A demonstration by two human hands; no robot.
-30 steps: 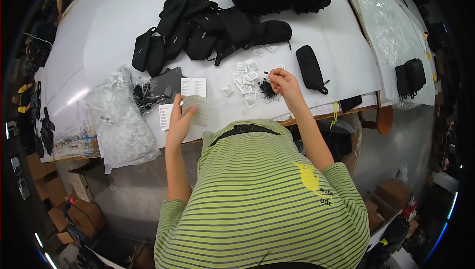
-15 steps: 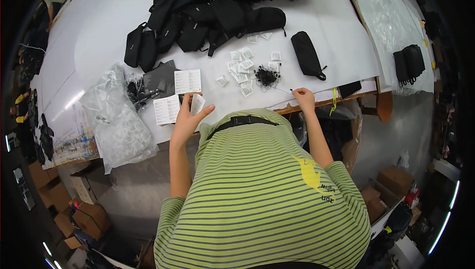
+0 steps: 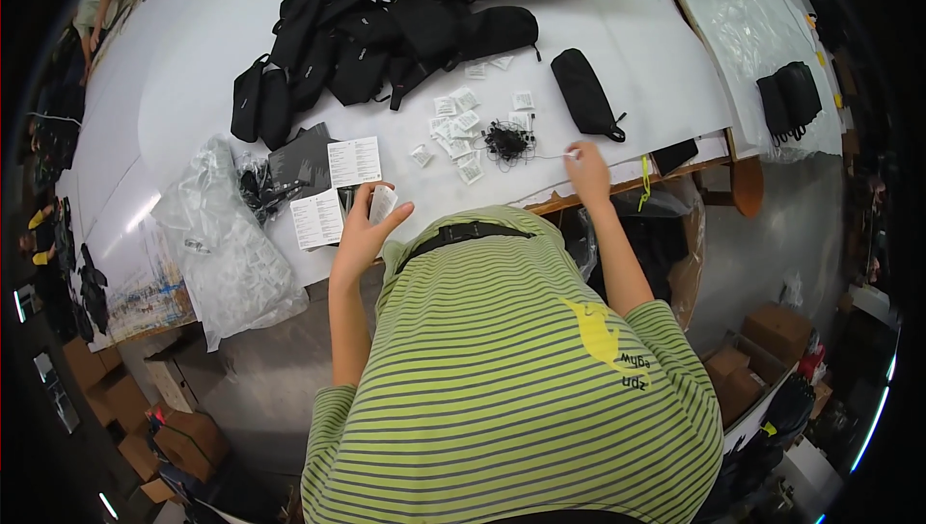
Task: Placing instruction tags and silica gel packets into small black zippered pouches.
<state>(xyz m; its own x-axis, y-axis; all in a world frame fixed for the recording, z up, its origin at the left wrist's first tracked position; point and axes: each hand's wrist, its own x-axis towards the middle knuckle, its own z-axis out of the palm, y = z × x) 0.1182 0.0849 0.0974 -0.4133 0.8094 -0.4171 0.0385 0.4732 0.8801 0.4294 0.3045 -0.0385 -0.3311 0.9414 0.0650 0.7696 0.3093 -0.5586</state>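
My left hand [image 3: 359, 238] is at the table's front edge, fingers curled round a small white printed tag [image 3: 383, 204], with the thumb spread out beside it. Two printed white cards lie by it: one card [image 3: 316, 221] left of the fingers, another card [image 3: 355, 160] just beyond. Dark tags [image 3: 302, 160] lie under and beside them. To the right, my right hand [image 3: 588, 175] pinches the end of a thin black string. That string runs left to a tangle of black strings [image 3: 508, 142]. Several small white packets [image 3: 455, 127] are scattered beside the tangle.
A black zippered pouch [image 3: 585, 93] lies beyond my right hand. Black pouches [image 3: 357, 42] are heaped at the back. At left a clear plastic bag [image 3: 231, 254] hangs over the table edge. More black pouches [image 3: 789, 100] sit far right, and cardboard boxes [image 3: 193, 442] stand below.
My right hand has moved a little away from me and farther from the tangle, with the string end in its fingers. My left hand keeps its hold; the whole view has shifted slightly.
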